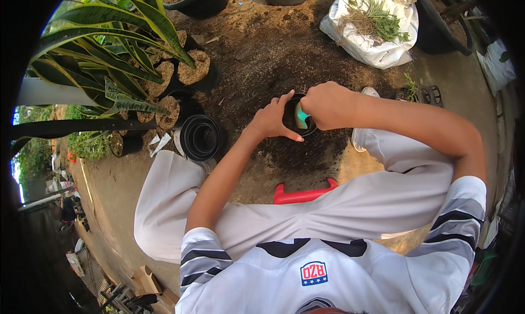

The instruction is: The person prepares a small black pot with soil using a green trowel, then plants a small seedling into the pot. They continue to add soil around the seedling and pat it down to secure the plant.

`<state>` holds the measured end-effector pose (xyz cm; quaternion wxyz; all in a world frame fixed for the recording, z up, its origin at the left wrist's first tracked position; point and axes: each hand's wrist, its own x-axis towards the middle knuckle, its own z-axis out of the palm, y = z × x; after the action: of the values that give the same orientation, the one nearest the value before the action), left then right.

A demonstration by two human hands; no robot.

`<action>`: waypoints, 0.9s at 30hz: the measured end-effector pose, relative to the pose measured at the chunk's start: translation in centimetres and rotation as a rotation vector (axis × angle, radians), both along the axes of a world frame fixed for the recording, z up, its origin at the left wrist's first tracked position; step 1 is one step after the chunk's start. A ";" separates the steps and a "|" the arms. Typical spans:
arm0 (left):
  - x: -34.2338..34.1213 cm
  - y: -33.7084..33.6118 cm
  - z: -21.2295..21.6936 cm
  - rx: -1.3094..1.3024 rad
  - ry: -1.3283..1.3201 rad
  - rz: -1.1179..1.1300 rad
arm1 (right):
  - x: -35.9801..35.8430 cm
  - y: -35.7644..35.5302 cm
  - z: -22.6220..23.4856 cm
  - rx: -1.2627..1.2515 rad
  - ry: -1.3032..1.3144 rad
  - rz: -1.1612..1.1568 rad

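A small round black plant pot [311, 132] stands on the soil-covered ground before me. My left hand [269, 120] curves around its left side, thumb and fingers spread along the rim, holding it. Over the pot's right side, my right hand [328, 106] is closed in a fist on a hand tool with a teal-green part [302, 116], which shows inside the pot. The fist hides the tool's upper end, and a pale brownish surface shows beside the teal. What fills the bottom of the pot is mostly hidden.
Nested black pots [201, 137] stand by my left knee, near potted snake plants [104, 46]. A red handle-shaped object [305, 193] lies close before my legs. A white sack [350, 40] bearing uprooted plants [377, 18] is at far right, beside a large black pot [443, 32]. Sandals [432, 97] lie right.
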<state>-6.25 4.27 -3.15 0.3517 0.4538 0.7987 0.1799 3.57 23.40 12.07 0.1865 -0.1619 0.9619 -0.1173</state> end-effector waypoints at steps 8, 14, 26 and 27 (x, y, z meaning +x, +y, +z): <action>-0.2 0.2 -0.3 0.008 -0.022 -0.005 | 0.0 -0.5 1.1 0.023 0.037 0.017; -0.4 -0.2 -1.8 0.061 -0.042 -0.023 | -1.5 -0.4 4.2 0.052 0.099 0.136; -0.5 0.1 -1.8 -0.017 -0.089 -0.013 | -0.7 -0.7 3.5 0.182 0.163 0.253; -0.2 0.1 -1.6 -0.006 -0.057 -0.008 | -0.2 -0.8 2.4 0.160 0.178 0.274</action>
<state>-6.46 4.35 -4.75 0.3763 0.4506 0.7872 0.1891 3.38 22.58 14.48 0.1271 -0.2860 0.9498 0.0009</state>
